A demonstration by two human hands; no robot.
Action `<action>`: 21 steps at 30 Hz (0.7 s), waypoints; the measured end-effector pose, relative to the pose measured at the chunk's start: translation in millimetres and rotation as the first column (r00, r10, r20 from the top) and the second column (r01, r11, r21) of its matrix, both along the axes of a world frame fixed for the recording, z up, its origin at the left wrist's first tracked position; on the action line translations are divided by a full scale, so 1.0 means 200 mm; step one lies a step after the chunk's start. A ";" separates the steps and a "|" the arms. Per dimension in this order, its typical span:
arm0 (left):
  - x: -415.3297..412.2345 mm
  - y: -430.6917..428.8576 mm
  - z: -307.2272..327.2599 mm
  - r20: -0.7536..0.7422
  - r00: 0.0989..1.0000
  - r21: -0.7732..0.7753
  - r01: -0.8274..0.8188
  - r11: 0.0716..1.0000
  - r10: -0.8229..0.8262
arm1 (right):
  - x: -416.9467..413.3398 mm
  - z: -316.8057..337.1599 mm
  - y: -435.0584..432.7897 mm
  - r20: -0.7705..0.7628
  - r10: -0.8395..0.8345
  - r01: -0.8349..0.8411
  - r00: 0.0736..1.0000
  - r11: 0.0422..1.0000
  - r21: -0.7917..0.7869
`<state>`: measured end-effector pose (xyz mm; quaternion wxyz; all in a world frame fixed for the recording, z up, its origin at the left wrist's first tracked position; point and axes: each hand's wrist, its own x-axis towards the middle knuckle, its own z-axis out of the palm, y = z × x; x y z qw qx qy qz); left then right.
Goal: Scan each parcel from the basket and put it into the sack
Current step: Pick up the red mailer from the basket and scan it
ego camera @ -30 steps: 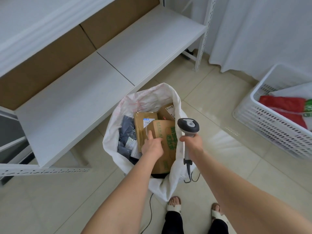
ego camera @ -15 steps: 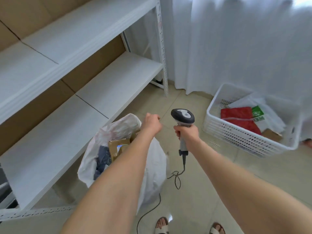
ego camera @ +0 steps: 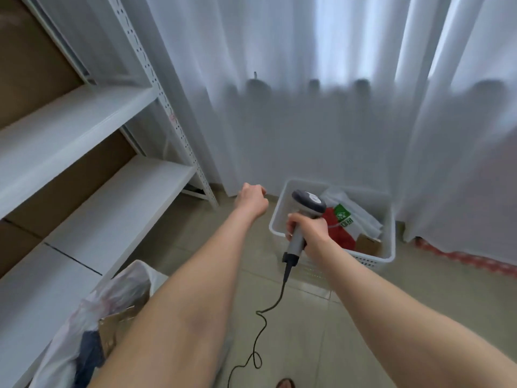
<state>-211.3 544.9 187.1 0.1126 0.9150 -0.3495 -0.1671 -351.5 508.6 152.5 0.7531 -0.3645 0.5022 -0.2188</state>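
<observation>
White basket (ego camera: 390,219) holds parcels (ego camera: 340,235); left hand (ego camera: 251,202), curled and empty, hovers near it, right hand (ego camera: 311,230) grips scanner (ego camera: 308,202) ready

White sheer floor-length curtains (ego camera: 307,121) span the back, daylight glowing through up top. Glossy beige tiled floor (ego camera: 391,281). White metal shelving rack (ego camera: 112,197) on the left, perforated uprights, brown cardboard back panels (ego camera: 33,65).
</observation>
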 end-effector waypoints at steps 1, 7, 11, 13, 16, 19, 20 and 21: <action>-0.01 -0.06 -0.01 -0.006 1.000 0.001 0.016 1.000 -0.016 | -0.02 -0.01 -0.05 0.011 -0.022 0.022 1.000 1.000 0.011; -0.02 -0.57 -0.15 -0.045 0.994 0.014 0.104 0.994 -0.104 | -0.08 -0.17 -0.52 -0.022 -0.135 0.136 0.991 0.988 0.067; 0.04 -0.99 -0.33 -0.077 0.986 0.033 0.152 0.988 -0.149 | -0.06 -0.35 -0.90 -0.070 -0.211 0.218 0.975 0.969 0.116; 0.06 -1.21 -0.44 -0.101 0.980 0.052 0.177 0.983 -0.171 | -0.04 -0.45 -1.10 -0.103 -0.233 0.246 0.967 0.959 0.142; 0.06 -1.50 -0.61 -0.147 0.968 0.100 0.217 0.971 -0.202 | -0.04 -0.60 -1.36 -0.145 -0.280 0.303 0.949 0.936 0.177; 0.05 -1.74 -0.78 -0.186 0.952 0.154 0.273 0.950 -0.243 | -0.07 -0.74 -1.58 -0.201 -0.328 0.367 0.923 0.909 0.199; 0.04 -1.81 -0.84 -0.194 0.948 0.172 0.286 0.943 -0.252 | -0.08 -0.79 -1.65 -0.212 -0.335 0.378 0.918 0.902 0.210; 0.03 -1.87 -0.90 -0.205 0.944 0.188 0.299 0.936 -0.260 | -0.10 -0.83 -1.72 -0.219 -0.344 0.389 0.913 0.895 0.218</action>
